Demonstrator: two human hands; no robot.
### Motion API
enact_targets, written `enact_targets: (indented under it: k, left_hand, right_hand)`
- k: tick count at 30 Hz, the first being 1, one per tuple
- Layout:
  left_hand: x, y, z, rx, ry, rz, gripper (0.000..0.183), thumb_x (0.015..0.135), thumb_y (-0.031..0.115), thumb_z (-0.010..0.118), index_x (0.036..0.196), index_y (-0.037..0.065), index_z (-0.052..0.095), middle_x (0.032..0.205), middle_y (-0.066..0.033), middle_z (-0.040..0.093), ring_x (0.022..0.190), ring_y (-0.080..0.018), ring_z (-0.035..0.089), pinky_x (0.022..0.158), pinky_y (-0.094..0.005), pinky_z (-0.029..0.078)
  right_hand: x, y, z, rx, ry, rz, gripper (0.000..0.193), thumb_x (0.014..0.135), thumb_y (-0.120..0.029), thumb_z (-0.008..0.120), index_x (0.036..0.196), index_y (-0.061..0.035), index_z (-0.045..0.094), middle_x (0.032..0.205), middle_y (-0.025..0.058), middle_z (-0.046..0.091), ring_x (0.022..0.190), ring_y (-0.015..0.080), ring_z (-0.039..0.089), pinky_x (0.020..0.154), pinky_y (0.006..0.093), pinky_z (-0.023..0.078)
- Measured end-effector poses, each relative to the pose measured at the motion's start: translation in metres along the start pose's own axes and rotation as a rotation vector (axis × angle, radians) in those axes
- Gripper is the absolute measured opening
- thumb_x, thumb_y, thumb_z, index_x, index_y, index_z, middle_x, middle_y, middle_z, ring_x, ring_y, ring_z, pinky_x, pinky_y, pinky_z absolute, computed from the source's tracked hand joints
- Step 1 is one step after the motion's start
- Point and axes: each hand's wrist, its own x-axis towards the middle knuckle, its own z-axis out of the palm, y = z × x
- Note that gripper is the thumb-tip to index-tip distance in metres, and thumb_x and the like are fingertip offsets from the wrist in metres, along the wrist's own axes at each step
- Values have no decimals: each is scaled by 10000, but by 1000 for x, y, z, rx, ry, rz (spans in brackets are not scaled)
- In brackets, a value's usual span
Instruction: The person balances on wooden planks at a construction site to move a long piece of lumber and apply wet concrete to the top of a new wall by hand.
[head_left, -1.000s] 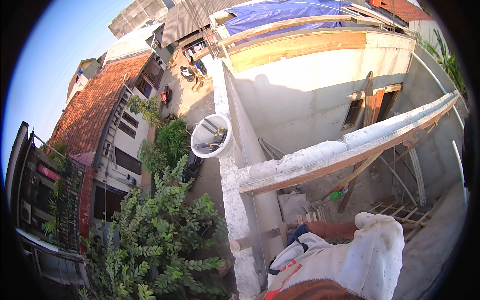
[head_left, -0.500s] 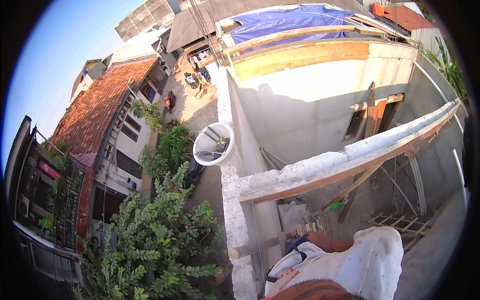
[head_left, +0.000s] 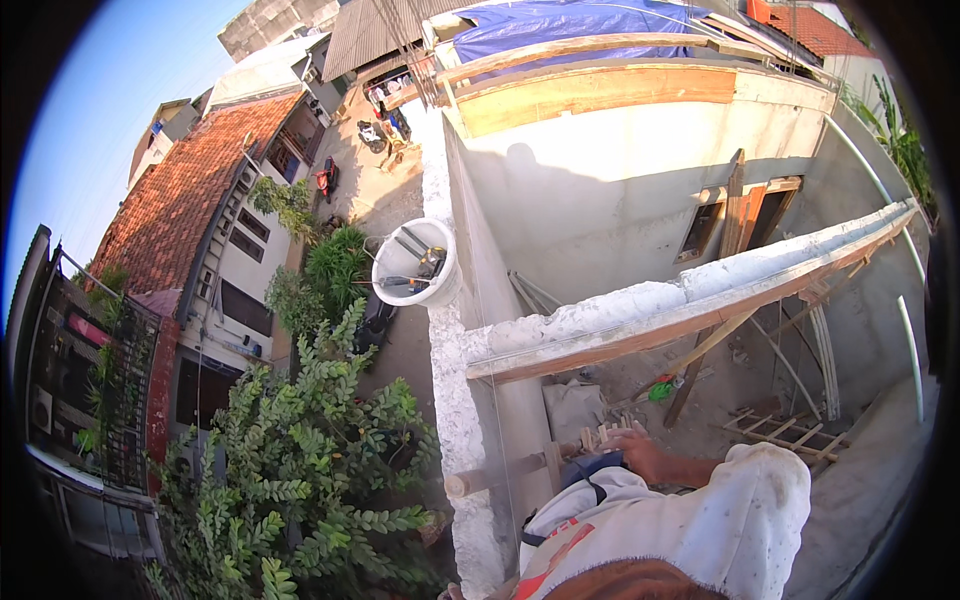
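My right hand (head_left: 640, 450) reaches out from a white sleeve (head_left: 755, 510), low in the head view. Its fingers look stretched out to the left and apart, with nothing seen in them. Just beside the fingertips are dark blue cloth (head_left: 590, 468) and several pale wooden slats (head_left: 592, 438). A small bit of what seems to be my left hand (head_left: 450, 592) shows at the lower edge, by the rough wall top (head_left: 475, 540); its fingers are hidden. Farther along that wall stands a white bucket (head_left: 445, 285) holding several tools, some with dark and yellow parts.
A concrete beam (head_left: 600, 318) with a timber board along its side runs off to the right. A round wooden pole (head_left: 490, 477) crosses the wall near me. Below on the right lies a wooden ladder (head_left: 790, 437). Left of the wall, a leafy tree (head_left: 300, 470) stands far down.
My right arm has stretched out, and the hand, hidden or bent down before, now shows its fingers by the slats. The view has shifted slightly; the bucket stays on the wall.
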Motion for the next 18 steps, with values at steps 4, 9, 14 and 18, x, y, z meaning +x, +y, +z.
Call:
enact_targets:
  k: [4,9,14,18]
  left_hand:
    - [9,10,5,-171,120,29,462,859,513,700,858,54,755,811,-185,701,732,-377,624,717,-473,484]
    - [-8,14,4,-348,67,-126,290,915,180,660,880,-107,650,751,-119,633,681,-204,539,667,-377,444]
    - [-4,10,3,-390,79,-128,286,927,197,667,880,-85,645,774,-77,626,714,-168,524,696,-349,444]
    - [-6,6,1,-341,136,-118,322,936,246,674,887,-72,653,767,-102,639,712,-182,535,690,-363,452]
  right_hand:
    - [-9,0,-20,182,152,-201,539,709,-327,812,1166,-120,617,1343,81,571,1350,319,453,1113,627,278]
    - [-16,-18,-82,290,86,-140,427,721,-225,782,1073,-75,592,1250,153,602,1134,343,607,984,413,480]
    - [8,-13,-110,532,191,87,321,792,-160,707,1045,-23,564,1095,111,597,985,212,586,856,350,483]
    - [87,10,-98,693,550,197,220,907,-103,637,1084,1,560,964,35,583,856,92,523,777,267,449]
